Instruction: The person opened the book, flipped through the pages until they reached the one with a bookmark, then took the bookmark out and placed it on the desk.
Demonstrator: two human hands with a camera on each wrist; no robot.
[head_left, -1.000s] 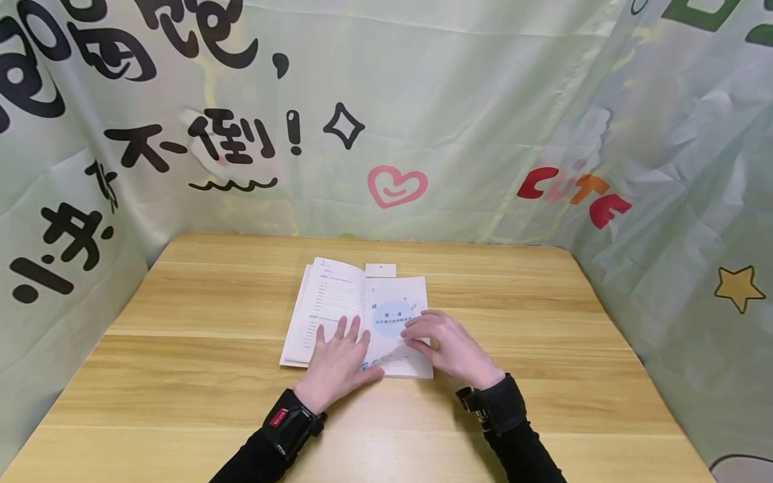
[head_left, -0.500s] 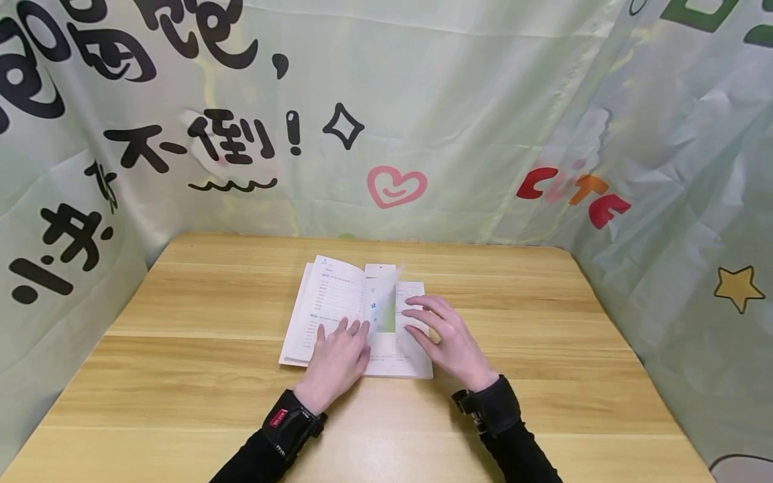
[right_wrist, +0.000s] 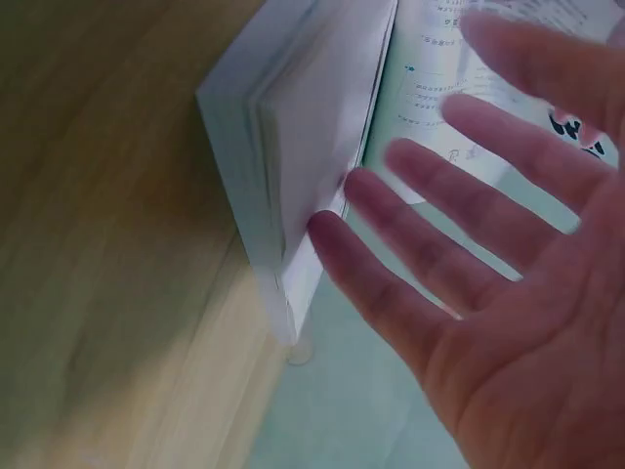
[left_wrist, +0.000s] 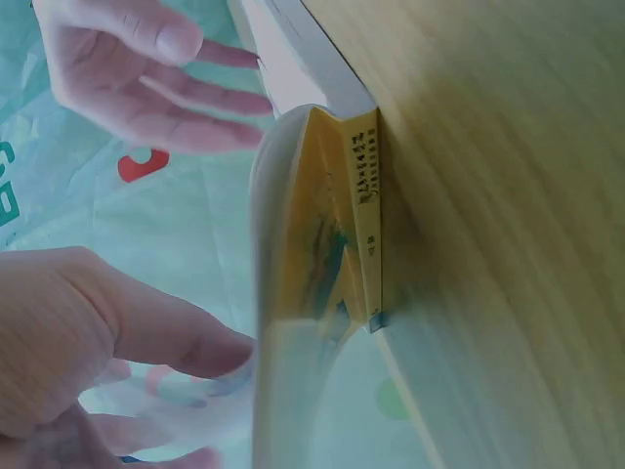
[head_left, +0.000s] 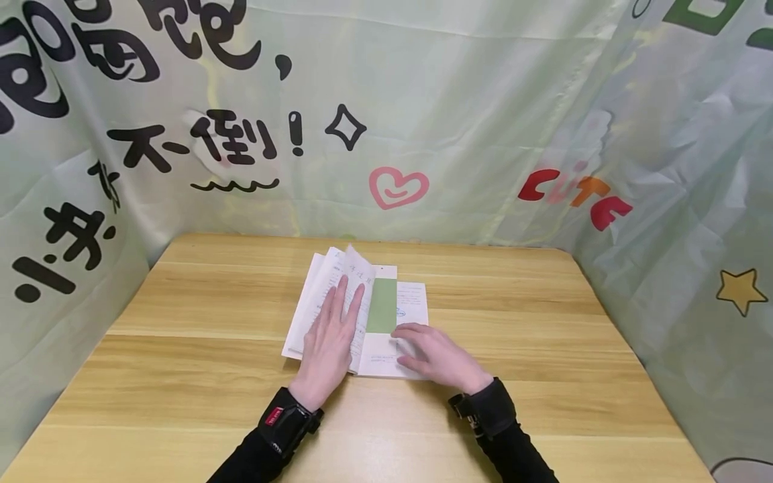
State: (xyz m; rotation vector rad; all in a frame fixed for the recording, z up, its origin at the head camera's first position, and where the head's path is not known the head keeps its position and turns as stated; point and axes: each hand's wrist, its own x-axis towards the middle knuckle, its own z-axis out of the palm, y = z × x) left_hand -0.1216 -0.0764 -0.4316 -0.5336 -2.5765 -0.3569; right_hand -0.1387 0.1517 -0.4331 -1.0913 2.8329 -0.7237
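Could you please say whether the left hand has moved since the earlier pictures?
Yes, the left hand has shifted forward, toward the table's far edge.

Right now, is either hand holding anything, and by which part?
Nothing visibly gripped: the left hand lies, fingers straight, on the left side of the open book; the right hand is at its right side, fingers loose.

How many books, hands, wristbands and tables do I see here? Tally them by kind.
Books: 1, the open book
Hands: 2, left hand and right hand
Wristbands: 2, left wristband and right wristband
Tables: 1, the wooden table
Total: 6
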